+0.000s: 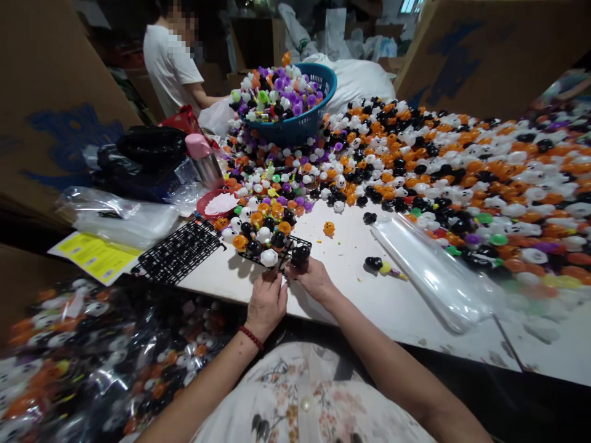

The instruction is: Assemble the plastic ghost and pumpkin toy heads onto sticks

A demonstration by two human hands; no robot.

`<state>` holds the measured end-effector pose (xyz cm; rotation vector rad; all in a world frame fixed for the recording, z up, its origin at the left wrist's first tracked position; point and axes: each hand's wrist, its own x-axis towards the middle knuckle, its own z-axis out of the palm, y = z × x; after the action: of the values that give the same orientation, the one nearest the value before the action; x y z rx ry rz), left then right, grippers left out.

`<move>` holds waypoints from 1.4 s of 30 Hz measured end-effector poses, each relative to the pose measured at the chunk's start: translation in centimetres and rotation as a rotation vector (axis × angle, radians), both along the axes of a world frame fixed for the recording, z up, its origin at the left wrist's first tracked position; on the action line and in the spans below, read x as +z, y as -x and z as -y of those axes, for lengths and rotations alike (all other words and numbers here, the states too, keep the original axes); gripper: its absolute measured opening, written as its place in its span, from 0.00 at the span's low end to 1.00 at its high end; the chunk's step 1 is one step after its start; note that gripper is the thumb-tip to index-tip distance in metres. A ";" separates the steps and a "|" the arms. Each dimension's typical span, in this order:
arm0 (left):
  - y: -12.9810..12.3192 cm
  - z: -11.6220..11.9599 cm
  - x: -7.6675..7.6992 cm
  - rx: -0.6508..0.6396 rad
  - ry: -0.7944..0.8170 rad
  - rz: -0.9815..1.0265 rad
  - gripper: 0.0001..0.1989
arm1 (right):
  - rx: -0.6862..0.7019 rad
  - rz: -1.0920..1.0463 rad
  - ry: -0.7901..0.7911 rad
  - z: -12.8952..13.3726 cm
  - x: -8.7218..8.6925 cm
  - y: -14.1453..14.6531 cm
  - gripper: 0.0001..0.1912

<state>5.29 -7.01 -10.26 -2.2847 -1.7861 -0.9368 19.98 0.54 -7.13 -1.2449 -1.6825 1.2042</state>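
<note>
My right hand (315, 278) is closed around the lower part of a toy with a glossy black head (301, 255). Beside it, my left hand (268, 303) has its fingers pinched together at the front edge of a black grid rack (301, 241); what they grip is hidden. White, orange and black toy heads (264, 235) stand packed in rows on this rack. To the right on the white tabletop lies a black-headed toy with a yellow collar and colourful stick (385, 267), apart from both hands. A small orange toy (329, 228) is behind my right hand.
Clear plastic bags (429, 271) lie at right, before a wide heap of toys (415, 160). Behind stands a full blue basket (295, 126). Stacked black grids (180, 249), a red dish (205, 203) and a pink-lidded bottle (206, 163) are left. A person in white (170, 67) is beyond.
</note>
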 end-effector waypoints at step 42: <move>-0.8 -4.5 1.9 0.248 0.326 0.095 0.23 | -0.240 0.479 -0.181 0.3 1.4 -16.7 0.14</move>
<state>6.07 -2.56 -8.35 -2.1426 -2.3488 -0.7713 36.73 0.24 -5.76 -1.6529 -1.8556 0.6243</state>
